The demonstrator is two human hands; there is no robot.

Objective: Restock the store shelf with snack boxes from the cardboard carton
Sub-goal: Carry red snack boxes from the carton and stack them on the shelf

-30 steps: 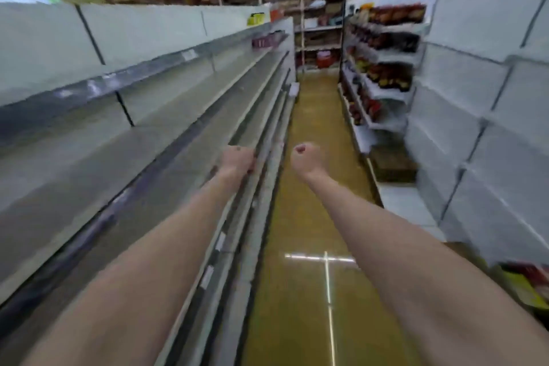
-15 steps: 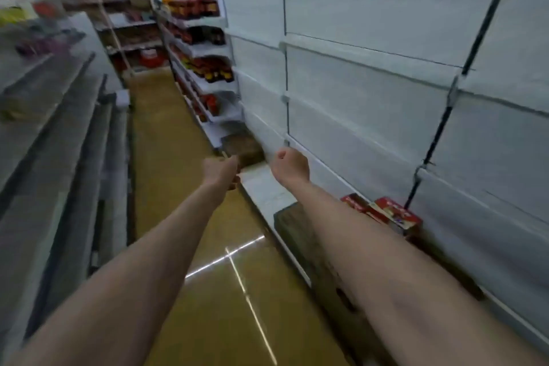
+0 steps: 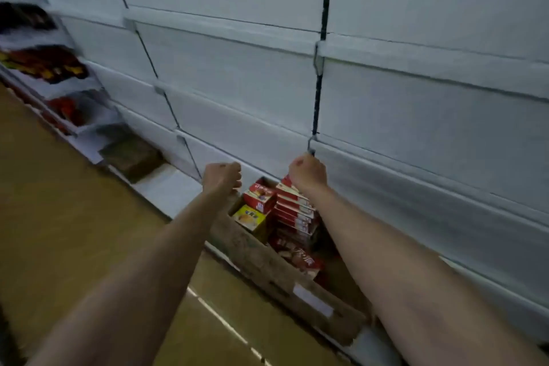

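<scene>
Both my arms are stretched out in front of me toward the white store shelf (image 3: 237, 74), whose tiers run slantwise across my view with dark uprights between the bays. My left hand (image 3: 222, 174) is balled into a fist with nothing in it, hanging above the near left end of the cardboard carton (image 3: 267, 264). My right hand (image 3: 307, 171) is also a fist; its fingers are curled under and out of my sight, above the top of the red stack, and I cannot tell whether they touch a box.

The carton sits on the lowest tier of the shelf, open at the top, with a pale label on its long brown side. Inside it I see a stack of red snack boxes (image 3: 294, 211) on edge, 1 more red box (image 3: 258, 196) tilted at the far end, a yellow box (image 3: 249, 217) just below that, and another red box (image 3: 300, 255) lying flat nearer to me.

Further down the aisle a second brown carton (image 3: 130, 154) rests on the same bottom tier, and beyond it are blurred red and orange goods (image 3: 44, 64) on the far shelves. The floor (image 3: 59, 217) is tan.
</scene>
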